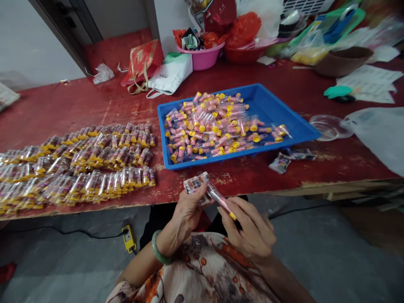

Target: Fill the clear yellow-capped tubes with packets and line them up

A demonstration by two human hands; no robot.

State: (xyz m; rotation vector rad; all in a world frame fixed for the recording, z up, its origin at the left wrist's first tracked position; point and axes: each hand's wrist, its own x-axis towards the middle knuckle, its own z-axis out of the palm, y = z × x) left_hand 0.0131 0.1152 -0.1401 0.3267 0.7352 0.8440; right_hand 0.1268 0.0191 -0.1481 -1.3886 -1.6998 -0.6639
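Observation:
My left hand point(188, 208), with a green bangle at the wrist, is closed on small printed packets point(195, 183), its thumb pressed on top. Closed around a clear tube point(220, 199) with pink contents and a yellow cap is my right hand point(249, 229). The tube's far end touches the packets by my left thumb. Just beyond both hands, a blue tray point(277, 101) holds a heap of similar yellow-capped tubes point(208, 122). Rows of dark-labelled tubes point(94, 185) with yellow ends lie to the left of the tray.
More packets point(280, 163) lie by the tray's right front edge. Clear round lids point(326, 126) and a white plastic bag point(378, 132) are at the right. Bags and a pink basin point(205, 58) stand behind. A yellow power socket point(128, 238) rests below the table's edge.

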